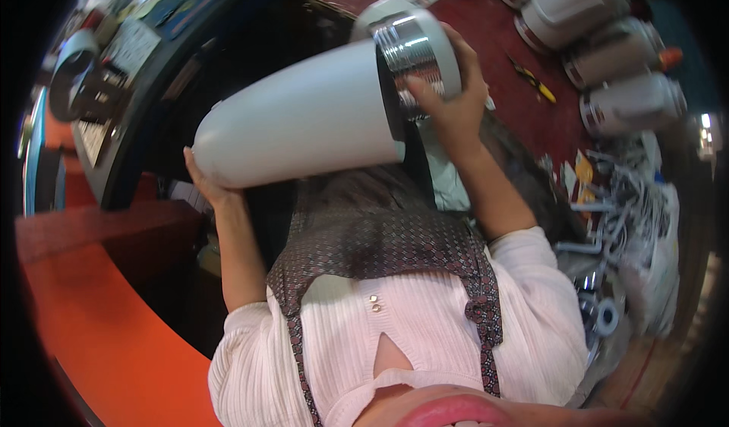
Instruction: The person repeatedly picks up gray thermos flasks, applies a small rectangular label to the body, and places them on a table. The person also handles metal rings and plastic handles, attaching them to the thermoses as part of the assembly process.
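A pale grey-white flask body (296,119) lies tilted across the space in front of me, its wide end to the right. My left hand (205,178) supports the narrower rounded end from beneath, its fingers partly hidden. At the wide end my right hand (459,97) grips a shiny ribbed metal collar (410,51) with a white rounded plastic part (444,55) behind it. A dark gap shows between the body's rim and the collar. Whether the collar reaches inside the body, I cannot tell.
A dark red table (501,112) carries several grey-white jugs (634,108) at the right and a yellow-and-black hand tool (533,80). A clear bag of white plastic pieces (638,222) sits at my right. An orange surface (114,321) is lower left; a cluttered bench (140,44) stands upper left.
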The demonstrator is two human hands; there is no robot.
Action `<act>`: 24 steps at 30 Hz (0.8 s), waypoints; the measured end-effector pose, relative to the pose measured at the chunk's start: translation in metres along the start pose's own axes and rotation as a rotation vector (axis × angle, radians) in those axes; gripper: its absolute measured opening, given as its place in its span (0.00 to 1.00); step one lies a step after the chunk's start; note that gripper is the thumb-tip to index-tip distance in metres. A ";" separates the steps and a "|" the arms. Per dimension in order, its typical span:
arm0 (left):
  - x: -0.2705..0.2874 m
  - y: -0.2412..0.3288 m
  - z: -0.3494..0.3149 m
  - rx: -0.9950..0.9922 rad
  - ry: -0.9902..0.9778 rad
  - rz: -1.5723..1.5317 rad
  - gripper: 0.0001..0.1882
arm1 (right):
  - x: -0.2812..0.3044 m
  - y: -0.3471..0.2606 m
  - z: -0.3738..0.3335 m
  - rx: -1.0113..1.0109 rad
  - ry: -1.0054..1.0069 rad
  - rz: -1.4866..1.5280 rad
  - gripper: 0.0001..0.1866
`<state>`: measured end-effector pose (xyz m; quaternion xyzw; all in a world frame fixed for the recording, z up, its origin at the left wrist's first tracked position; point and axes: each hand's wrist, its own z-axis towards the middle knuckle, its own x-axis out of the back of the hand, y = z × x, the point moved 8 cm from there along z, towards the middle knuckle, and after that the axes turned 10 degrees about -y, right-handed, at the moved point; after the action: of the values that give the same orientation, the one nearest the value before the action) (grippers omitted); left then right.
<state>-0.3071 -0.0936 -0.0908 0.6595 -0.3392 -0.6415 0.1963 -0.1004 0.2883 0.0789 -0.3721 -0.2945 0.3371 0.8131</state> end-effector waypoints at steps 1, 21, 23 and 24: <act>-0.005 0.000 -0.002 -0.005 -0.015 -0.015 0.24 | -0.011 -0.017 -0.003 0.158 -0.023 -0.093 0.42; -0.142 0.096 0.002 -0.331 -0.116 0.450 0.38 | 0.012 -0.051 -0.038 0.569 0.201 -0.335 0.37; -0.166 0.086 0.000 -0.381 -0.382 0.396 0.36 | 0.018 0.042 -0.028 -0.483 0.158 0.491 0.25; -0.172 0.085 -0.004 -0.440 -0.395 0.428 0.35 | 0.003 0.068 -0.046 -0.888 0.101 0.749 0.23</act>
<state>-0.3105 -0.0325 0.0914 0.3790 -0.3549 -0.7585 0.3939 -0.0872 0.3056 -0.0004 -0.7719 -0.2168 0.4276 0.4176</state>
